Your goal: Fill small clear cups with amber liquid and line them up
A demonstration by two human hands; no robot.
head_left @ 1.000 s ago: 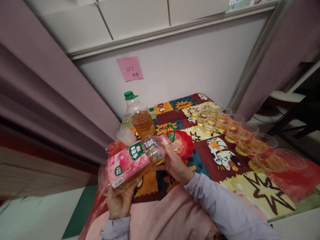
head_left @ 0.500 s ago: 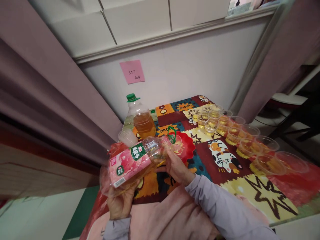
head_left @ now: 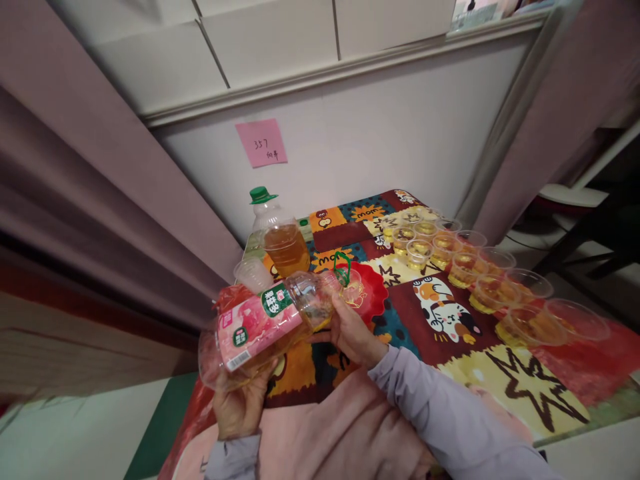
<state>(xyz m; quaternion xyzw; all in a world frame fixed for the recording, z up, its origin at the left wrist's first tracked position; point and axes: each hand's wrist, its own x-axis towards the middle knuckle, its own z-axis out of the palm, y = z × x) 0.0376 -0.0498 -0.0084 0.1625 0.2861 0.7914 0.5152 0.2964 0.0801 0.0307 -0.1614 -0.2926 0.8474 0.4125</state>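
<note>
A large clear bottle (head_left: 263, 320) with a pink label lies tilted on its side in the air, its neck toward the right, amber liquid along its lower side. My left hand (head_left: 243, 403) supports its base end from below. Around the neck end is my right hand (head_left: 350, 327), fingers wrapped on the bottle. Just beyond the mouth a clear plastic cup (head_left: 354, 287) is over a red scalloped plate (head_left: 376, 290), with a green ring (head_left: 343, 267) beside the neck. Whether liquid is flowing cannot be made out.
A green-capped bottle (head_left: 287, 247) of amber liquid stands behind, near stacked clear cups (head_left: 251, 275). Several cups of yellow liquid (head_left: 465, 268) stand in rows at the right of the patterned table cover (head_left: 345, 237). Red plastic (head_left: 595, 367) lies at the right edge.
The whole view has shifted slightly, moving the scene a little left in the picture. Both hands keep their hold, and the bottle's tilt looks nearly the same.
</note>
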